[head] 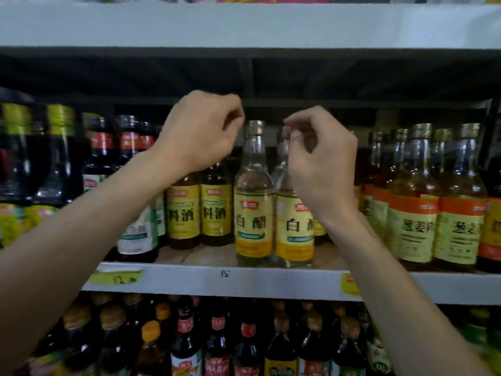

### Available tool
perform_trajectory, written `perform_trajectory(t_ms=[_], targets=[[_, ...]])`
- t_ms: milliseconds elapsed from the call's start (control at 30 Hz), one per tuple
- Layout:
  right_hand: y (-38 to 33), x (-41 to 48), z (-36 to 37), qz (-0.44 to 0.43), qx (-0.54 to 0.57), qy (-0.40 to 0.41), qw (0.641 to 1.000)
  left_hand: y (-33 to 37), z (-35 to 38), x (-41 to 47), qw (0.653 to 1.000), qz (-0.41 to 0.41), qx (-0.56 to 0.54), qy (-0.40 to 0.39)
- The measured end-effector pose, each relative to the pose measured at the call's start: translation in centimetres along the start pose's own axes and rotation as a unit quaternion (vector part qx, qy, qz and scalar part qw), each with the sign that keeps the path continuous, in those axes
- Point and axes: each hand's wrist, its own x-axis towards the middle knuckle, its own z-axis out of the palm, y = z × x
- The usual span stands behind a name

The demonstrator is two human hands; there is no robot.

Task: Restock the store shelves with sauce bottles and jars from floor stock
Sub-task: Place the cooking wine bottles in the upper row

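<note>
**Vinegar row looks placed, shelf near full**

Two white vinegar btls (253, 202) stand upright at centre of the shelf (244, 282), near its front edge. L hand (200, 131) is curled and holds nothing. R hand (320, 164) is curled by the right btl's cap, can't tell if it's pinching. I see no floor stock, so what's left is unclear.

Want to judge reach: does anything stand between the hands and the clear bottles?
Nothing visible. Left hand is beside the left bottle, at its cap; right hand is before the right bottle, at its neck.
</note>
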Motion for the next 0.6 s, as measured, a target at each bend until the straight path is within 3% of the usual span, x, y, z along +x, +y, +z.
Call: perform_trajectory(t_ms=[100,200,267,400,600], targets=[[-2.8,0.3,3.8,-0.047,-0.024,-0.045,0.998,-5.0,0.0,-0.8,0.993,-0.043,0.104,-0.021],[-4.1,1.4,8.0,-0.032,-0.074,-0.163,0.983,-8.4,0.9,-0.4,0.943,-0.007,0.287,-0.17],[-4.3,2.4,10.3,-0.019,-0.12,-0.229,0.966,-9.8,1.4,0.2,0.905,0.003,0.334,-0.263],[-3.8,4.2,14.3,0.022,-0.235,-0.307,0.922,-10.3,2.4,1.9,0.869,-0.035,0.32,-0.375],[-2.1,6.1,17.3,0.146,-0.258,-0.382,0.875,-10.1,1.7,3.0,0.881,0.008,0.252,-0.4]])
